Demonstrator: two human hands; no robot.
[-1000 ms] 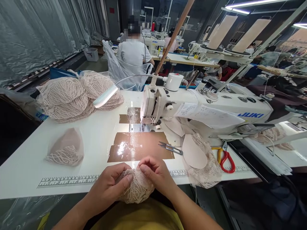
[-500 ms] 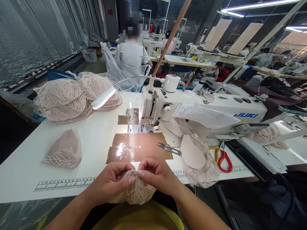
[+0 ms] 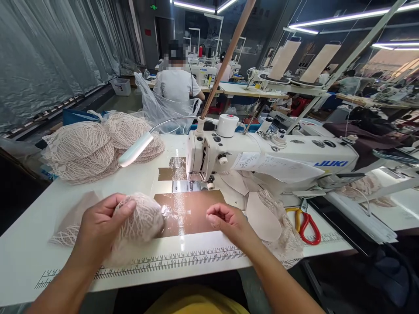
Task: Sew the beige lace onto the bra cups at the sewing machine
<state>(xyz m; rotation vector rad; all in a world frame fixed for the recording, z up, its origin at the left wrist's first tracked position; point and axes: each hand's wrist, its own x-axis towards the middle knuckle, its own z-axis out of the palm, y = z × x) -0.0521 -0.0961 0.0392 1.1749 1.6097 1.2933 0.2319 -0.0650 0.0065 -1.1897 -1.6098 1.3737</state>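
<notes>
My left hand grips a pale lace-covered cup and holds it over the white table, left of the brown taped patch. Another lace piece lies flat just beyond and under that hand. My right hand hovers over the table's front part with its fingers curled in, and nothing shows in them. It is close to a plain foam cup on a lace heap. The white JUKI sewing machine stands behind both hands.
A pile of lace cups sits at the table's far left under a gooseneck lamp. Red-handled scissors lie at the right. A printed ruler runs along the front edge. A person in a white shirt sits at a machine behind.
My left hand has carried the lace cup from the front edge up and leftward over the table. My right hand let go of it and moved right. The view has tilted up a little.
</notes>
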